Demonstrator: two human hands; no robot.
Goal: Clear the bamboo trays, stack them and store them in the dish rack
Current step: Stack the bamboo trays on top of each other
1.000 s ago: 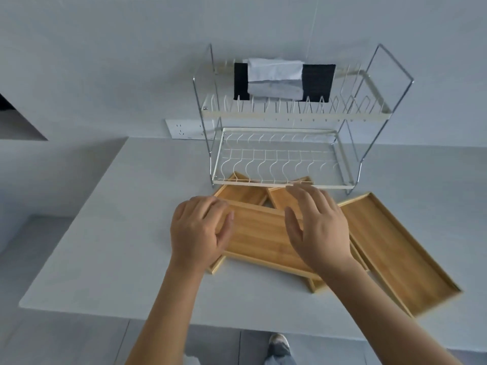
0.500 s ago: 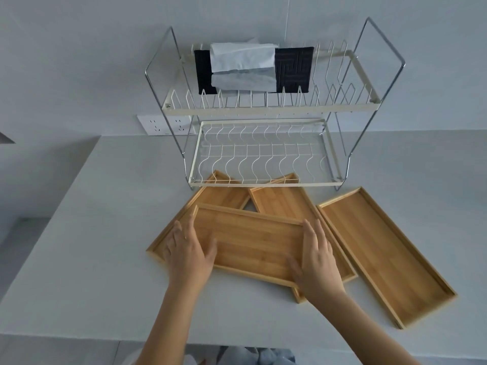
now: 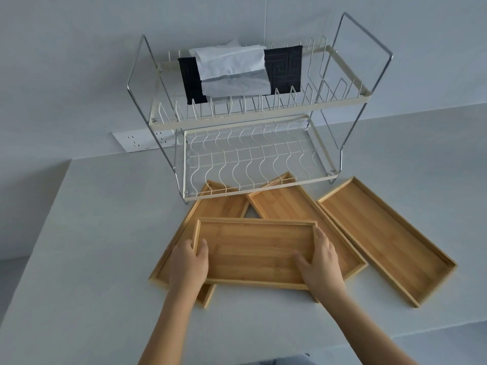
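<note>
Several empty bamboo trays lie on the white counter in front of a two-tier wire dish rack [image 3: 253, 156]. The top tray [image 3: 254, 250] rests crosswise over two others: a left tray [image 3: 210, 209] and a middle tray [image 3: 290, 204]. A fourth tray [image 3: 387, 238] lies apart at the right. My left hand [image 3: 188, 262] grips the top tray's left short edge, thumb inside the rim. My right hand [image 3: 320, 262] grips its right short edge the same way.
The rack's upper tier holds a black cloth [image 3: 283, 69] with a white cloth [image 3: 232, 69] folded over it. A wall socket strip [image 3: 137, 140] sits behind the rack at the left. The counter [image 3: 92, 233] ends at the left and near edges.
My hands went from hovering over the top tray to gripping its two short ends. The tray has turned more square to me. The view has tilted upward.
</note>
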